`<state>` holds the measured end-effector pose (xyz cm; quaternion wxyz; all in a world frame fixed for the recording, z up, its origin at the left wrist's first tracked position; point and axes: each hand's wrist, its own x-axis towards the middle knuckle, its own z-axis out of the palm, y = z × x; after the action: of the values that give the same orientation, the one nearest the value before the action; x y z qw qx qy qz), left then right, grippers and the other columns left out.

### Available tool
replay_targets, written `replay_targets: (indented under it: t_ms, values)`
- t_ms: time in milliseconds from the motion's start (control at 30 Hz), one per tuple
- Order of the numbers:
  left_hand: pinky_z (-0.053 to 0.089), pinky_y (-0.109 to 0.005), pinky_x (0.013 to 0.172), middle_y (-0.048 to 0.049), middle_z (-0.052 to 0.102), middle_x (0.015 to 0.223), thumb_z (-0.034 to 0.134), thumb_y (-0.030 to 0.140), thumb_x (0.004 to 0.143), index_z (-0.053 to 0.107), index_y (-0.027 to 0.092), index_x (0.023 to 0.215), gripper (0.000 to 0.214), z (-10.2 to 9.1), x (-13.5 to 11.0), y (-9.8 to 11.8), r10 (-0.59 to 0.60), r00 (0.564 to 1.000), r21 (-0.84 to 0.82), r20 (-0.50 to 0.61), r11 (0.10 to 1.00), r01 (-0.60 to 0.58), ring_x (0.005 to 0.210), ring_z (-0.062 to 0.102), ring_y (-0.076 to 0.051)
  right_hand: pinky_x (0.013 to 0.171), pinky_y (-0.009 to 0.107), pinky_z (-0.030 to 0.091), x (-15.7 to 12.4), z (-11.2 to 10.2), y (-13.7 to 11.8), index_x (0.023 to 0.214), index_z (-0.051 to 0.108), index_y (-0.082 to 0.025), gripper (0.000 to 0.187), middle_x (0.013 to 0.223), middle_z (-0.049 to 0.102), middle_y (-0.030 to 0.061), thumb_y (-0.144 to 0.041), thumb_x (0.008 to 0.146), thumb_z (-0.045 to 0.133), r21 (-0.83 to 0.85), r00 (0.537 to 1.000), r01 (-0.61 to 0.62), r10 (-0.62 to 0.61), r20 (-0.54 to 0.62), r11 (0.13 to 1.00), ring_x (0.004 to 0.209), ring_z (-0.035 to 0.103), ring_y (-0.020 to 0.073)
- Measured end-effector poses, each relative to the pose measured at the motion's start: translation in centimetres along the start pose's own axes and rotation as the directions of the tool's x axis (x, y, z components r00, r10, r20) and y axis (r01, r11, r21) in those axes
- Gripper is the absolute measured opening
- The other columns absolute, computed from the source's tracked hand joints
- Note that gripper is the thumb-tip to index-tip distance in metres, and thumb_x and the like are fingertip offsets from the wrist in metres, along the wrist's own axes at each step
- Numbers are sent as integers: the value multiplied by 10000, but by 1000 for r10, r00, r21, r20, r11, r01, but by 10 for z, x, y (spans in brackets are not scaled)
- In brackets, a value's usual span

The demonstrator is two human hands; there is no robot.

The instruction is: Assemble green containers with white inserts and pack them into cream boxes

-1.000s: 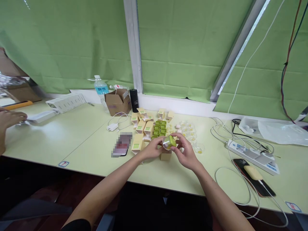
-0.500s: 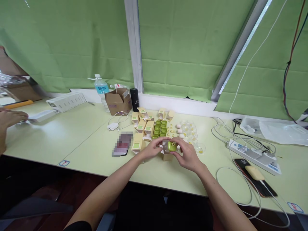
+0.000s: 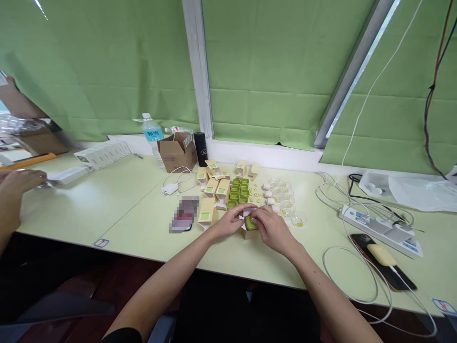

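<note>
The right hand (image 3: pixel 273 228) has its thumb and fingers closed on the top of a glossy olive-green container (image 3: pixel 251 223), which sits in the open mouth of a small cream cardboard box (image 3: pixel 251 235) near the table's front edge. The left hand (image 3: pixel 228 225) curves around the box's left and far sides, thumb and forefinger apart; whether it grips the flaps, I cannot tell. Just beyond are rows of open olive-green cups (image 3: pixel 234 196), with cream cartons (image 3: pixel 210 187) to their left and clear plastic cups (image 3: pixel 285 197) to their right. All rest on a pale yellow-green tabletop (image 3: pixel 143 228), crossed by a seam on the left. A white power strip (image 3: pixel 380 232) lies far right amid looping cables; another person's hand (image 3: pixel 26 180) is far left. Behind, green fabric blinds (image 3: pixel 264 71) hang between slim grey posts (image 3: pixel 197 66).
</note>
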<state>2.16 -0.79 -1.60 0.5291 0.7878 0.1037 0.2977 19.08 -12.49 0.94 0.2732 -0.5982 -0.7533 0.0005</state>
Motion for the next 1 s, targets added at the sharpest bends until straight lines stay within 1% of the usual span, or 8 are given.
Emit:
replay_targets:
  t_ms: [167, 367, 433, 500, 600, 767, 900, 1000]
  values:
    - [423, -457, 1167, -70, 566, 1494, 494, 61, 797, 549, 255, 1444, 678, 0, -2, -3, 9, 1000, -1, -2, 1000, -9, 1380, 520, -275, 571, 286, 433, 0, 11, 1, 905, 643, -196, 161, 1128, 632, 115, -95, 951, 527, -96, 998, 28, -34, -59, 995, 1018, 583, 252]
    - [443, -451, 1142, -90, 538, 1518, 545, 162, 898, 539, 252, 1447, 557, 0, -1, -4, -3, 1000, -15, 21, 1000, 3, 1382, 515, -286, 518, 294, 440, 0, 13, 0, 789, 690, -199, 155, 1055, 611, 120, -82, 870, 631, -166, 999, -17, 12, -30, 986, 1015, 562, 292]
    - [459, -445, 1119, -108, 527, 1521, 569, 254, 945, 522, 251, 1457, 514, 0, -1, -4, -10, 1000, -47, 27, 999, 11, 1368, 527, -290, 574, 322, 493, -2, 11, 2, 868, 709, -212, 172, 1059, 621, 117, -89, 893, 591, -96, 997, -5, -2, -76, 995, 1010, 573, 286]
    - [454, -446, 1116, -118, 505, 1536, 595, 329, 961, 488, 270, 1480, 534, 0, -1, -3, -16, 999, -99, 28, 995, 18, 1376, 520, -294, 676, 358, 544, -6, 8, 7, 976, 702, -221, 228, 1080, 634, 112, -99, 934, 515, 54, 980, -3, 14, -197, 999, 1001, 599, 261]
    - [427, -474, 1131, -134, 544, 1493, 584, 326, 969, 456, 276, 1492, 540, 0, 0, -3, -7, 999, -202, 39, 979, 14, 1392, 507, -302, 702, 348, 562, -12, 8, 17, 991, 659, -227, 221, 1024, 663, 87, -145, 970, 455, 323, 924, -29, 149, -354, 946, 884, 635, 207]
    - [441, -455, 1122, -133, 587, 1418, 542, 177, 943, 460, 264, 1444, 514, 6, 0, -1, -39, 999, -177, 21, 983, 42, 1359, 538, -265, 690, 334, 563, -13, 19, 25, 927, 596, -231, 38, 894, 666, 43, -227, 911, 562, 490, 916, -78, 257, -308, 868, 800, 639, 190]
    - [462, -431, 1108, -119, 561, 1396, 553, 146, 920, 478, 257, 1379, 478, 11, -1, 0, -41, 998, -40, -40, 998, 40, 1376, 512, -261, 661, 330, 544, -9, 29, 21, 1009, 525, -241, 192, 862, 635, 9, -239, 851, 633, 554, 918, -152, 324, -228, 819, 727, 630, 174]
    - [500, -422, 1063, -103, 568, 1335, 548, 132, 907, 502, 247, 1313, 425, 14, -2, 1, -29, 996, 63, -80, 997, 34, 1269, 577, -242, 660, 329, 522, -8, 30, 18, 1051, 512, -250, 234, 874, 617, 0, -235, 850, 630, 552, 924, -167, 325, -202, 817, 703, 615, 164]
